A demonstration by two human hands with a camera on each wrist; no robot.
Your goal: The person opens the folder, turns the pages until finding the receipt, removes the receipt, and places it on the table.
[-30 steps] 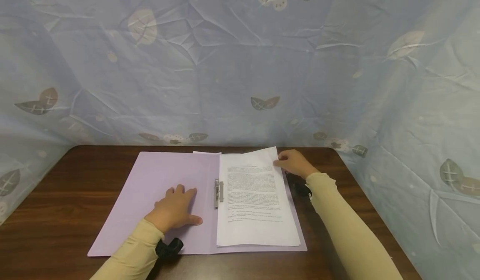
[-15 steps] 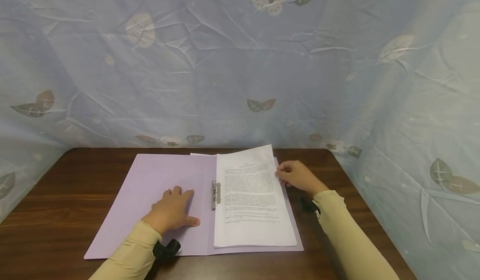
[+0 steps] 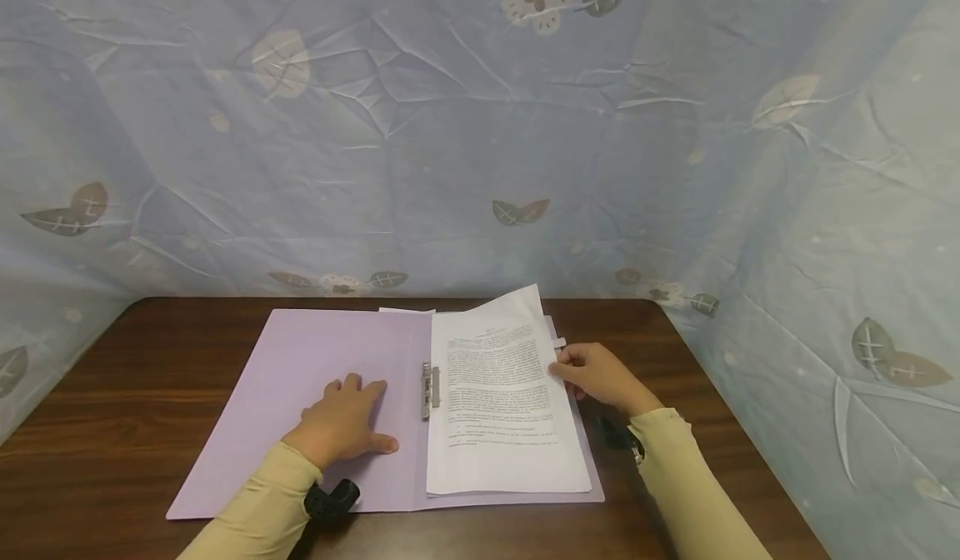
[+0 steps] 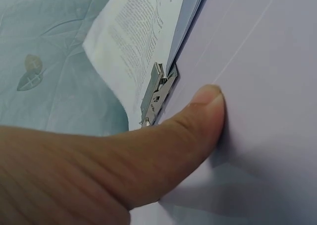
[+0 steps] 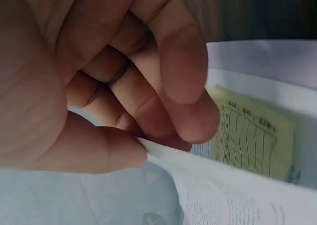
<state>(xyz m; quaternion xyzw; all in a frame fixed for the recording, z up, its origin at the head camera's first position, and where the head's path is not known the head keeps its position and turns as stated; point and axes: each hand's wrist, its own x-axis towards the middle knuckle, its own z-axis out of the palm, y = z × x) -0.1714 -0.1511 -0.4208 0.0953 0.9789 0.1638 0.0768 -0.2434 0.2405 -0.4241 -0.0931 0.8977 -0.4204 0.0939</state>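
Observation:
An open lilac folder (image 3: 255, 427) lies on the table, with a metal clip (image 3: 430, 389) at its spine. Printed sheets (image 3: 498, 460) lie on its right half, their far right corner bent upward. My right hand (image 3: 603, 377) pinches the right edge of the top paper between thumb and fingers, seen close in the right wrist view. Beneath the lifted paper there, a yellow note (image 5: 252, 136) with a printed grid shows on another page. My left hand (image 3: 341, 422) rests on the folder's left cover, fingers spread; its thumb (image 4: 183, 140) points toward the clip.
Dark wooden tabletop (image 3: 97, 393) surrounds the folder. Behind and to the right hangs a pale blue cloth (image 3: 420, 168) with leaf prints. A white paper edge (image 3: 405, 310) sticks out past the folder's far side. Dark wrist straps (image 3: 332, 500) sit on both arms.
My right hand has slid nearer to me along the papers' right edge, and the far right corner has risen and curled more. My left hand stays put; the view has shifted slightly.

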